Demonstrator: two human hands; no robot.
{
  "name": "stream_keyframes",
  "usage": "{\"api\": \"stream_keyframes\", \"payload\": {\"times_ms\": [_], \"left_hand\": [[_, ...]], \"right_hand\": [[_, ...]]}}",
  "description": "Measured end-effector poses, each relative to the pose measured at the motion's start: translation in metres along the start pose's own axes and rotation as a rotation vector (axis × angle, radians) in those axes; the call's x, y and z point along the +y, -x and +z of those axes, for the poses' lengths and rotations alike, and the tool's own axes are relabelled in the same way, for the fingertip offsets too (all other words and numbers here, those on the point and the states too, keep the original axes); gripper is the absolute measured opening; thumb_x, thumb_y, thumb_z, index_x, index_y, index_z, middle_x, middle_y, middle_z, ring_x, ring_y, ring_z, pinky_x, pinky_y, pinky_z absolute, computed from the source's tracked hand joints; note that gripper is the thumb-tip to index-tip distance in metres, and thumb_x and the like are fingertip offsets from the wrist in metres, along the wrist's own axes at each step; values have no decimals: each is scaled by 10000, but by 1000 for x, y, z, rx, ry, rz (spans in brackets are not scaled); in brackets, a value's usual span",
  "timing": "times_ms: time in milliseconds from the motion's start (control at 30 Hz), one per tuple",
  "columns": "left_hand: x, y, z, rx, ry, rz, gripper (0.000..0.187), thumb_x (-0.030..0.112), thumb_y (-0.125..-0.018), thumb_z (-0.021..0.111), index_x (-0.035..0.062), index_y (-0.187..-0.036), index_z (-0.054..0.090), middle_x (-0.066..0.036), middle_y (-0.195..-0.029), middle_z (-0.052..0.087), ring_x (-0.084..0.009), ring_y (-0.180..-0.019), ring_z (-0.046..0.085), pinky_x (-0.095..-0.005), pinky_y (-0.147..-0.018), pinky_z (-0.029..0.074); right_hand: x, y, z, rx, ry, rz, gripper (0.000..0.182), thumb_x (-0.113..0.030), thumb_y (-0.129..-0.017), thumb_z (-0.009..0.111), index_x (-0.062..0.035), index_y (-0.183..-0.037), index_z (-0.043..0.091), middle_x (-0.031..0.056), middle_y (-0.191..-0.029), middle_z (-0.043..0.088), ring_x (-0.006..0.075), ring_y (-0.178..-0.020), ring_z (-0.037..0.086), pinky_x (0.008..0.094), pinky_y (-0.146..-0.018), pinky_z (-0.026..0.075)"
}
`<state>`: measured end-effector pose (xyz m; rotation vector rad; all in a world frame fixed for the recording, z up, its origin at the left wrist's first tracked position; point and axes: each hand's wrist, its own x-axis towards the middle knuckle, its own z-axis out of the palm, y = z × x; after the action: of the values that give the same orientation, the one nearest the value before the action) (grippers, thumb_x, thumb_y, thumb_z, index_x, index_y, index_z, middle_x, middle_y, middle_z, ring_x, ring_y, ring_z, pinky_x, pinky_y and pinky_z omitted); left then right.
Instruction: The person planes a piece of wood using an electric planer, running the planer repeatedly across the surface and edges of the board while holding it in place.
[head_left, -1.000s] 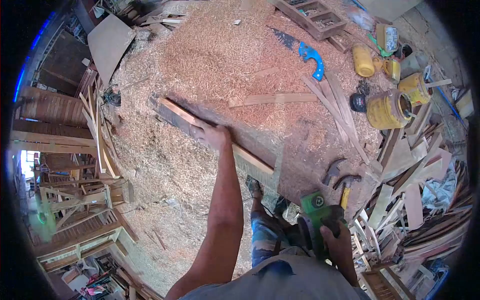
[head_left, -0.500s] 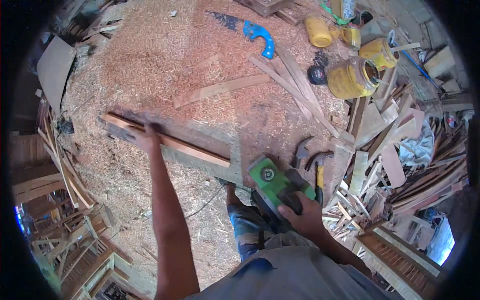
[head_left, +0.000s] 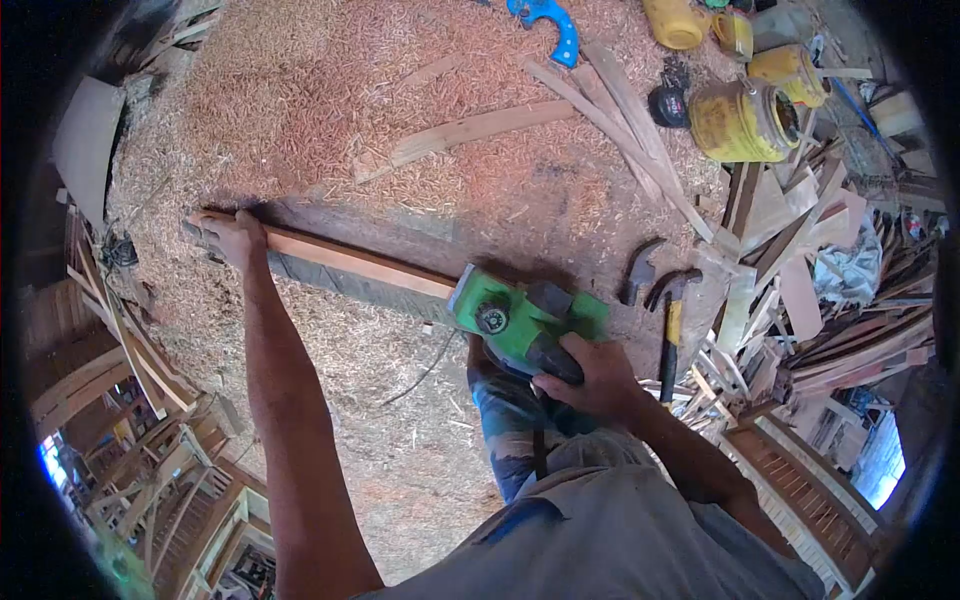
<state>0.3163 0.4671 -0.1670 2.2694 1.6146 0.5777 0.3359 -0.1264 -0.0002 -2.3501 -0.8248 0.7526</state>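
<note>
My right hand [head_left: 597,381] is closed round the rear handle of a green electric planer [head_left: 515,318]. The planer's front end meets the right end of a long, narrow wooden strip [head_left: 350,260], and its body hides whatever lies beneath. At the strip's far left end, my left hand [head_left: 235,238] grips the wood, fingers bent over it. The strip slants down from left to right along the near edge of a sawdust-dusted workbench [head_left: 420,225].
Two hammers, one with a yellow-and-black handle [head_left: 671,335] and one with a dark head [head_left: 640,270], lie right of the planer. Beyond are loose slats [head_left: 480,133], a blue-handled saw [head_left: 552,27], a tape measure [head_left: 668,106] and yellow containers [head_left: 738,122]. Scrap wood [head_left: 800,300] is piled at right.
My right hand has brought the planer left and up to the strip's right end. My left hand has slid left along the strip to its far end. The view has shifted slightly.
</note>
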Motion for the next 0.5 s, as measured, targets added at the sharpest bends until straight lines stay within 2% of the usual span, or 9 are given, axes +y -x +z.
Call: {"api": "stream_keyframes", "payload": {"times_ms": [67,167,200,300,333,433,500], "left_hand": [[3,-2,-4,-9,-16,-14,973,346,-877,598,-38,-1646,141,-392,-1627,255,-534,-1482,347,-556,-1217,342],[-17,-8,15,205,-115,194,1018,336,-866,609,-18,-1666,88,-363,-1687,149,-529,-1541,241,-523,-1254,293],[6,3,-1,92,38,77,1017,360,-881,592,-2,-1676,70,-309,-1731,58,-508,-1587,125,-537,-1287,205],[-15,-4,11,106,-96,120,999,392,-899,571,10,-1679,78,-267,-1749,39,-485,-1605,81,-581,-1294,132],[-18,-5,14,130,-123,143,984,409,-916,558,26,-1684,77,-246,-1757,35,-461,-1616,63,-612,-1290,72],[-12,-2,10,31,-146,25,971,408,-928,556,29,-1685,82,-238,-1757,68,-445,-1619,67,-595,-1296,73],[-14,-2,11,49,-202,46,952,401,-941,545,37,-1688,80,-228,-1756,99,-439,-1617,93,-572,-1304,61]], "right_hand": [[-3,-12,2,2,19,-24,531,-476,-844,844,-63,-1101,630,203,-862,704,429,-792,707,514,-724,555],[-10,-23,5,-48,2,15,514,-475,-847,842,-62,-1063,625,197,-858,706,420,-786,713,507,-696,561],[-11,-27,10,-46,-10,6,509,-477,-849,840,-63,-1049,622,196,-855,706,416,-782,714,506,-691,562],[-26,-47,10,-58,-5,-35,498,-487,-853,835,-68,-992,606,187,-844,708,407,-773,714,499,-682,563],[-33,-54,9,-64,5,-48,495,-491,-854,833,-70,-971,600,184,-840,709,405,-770,714,497,-680,563],[-50,-74,12,-109,10,-38,489,-498,-862,825,-79,-923,582,175,-802,699,399,-757,713,486,-664,561],[-62,-86,16,-91,0,-69,484,-499,-866,823,-83,-913,581,164,-782,691,387,-750,715,478,-657,563]]}}
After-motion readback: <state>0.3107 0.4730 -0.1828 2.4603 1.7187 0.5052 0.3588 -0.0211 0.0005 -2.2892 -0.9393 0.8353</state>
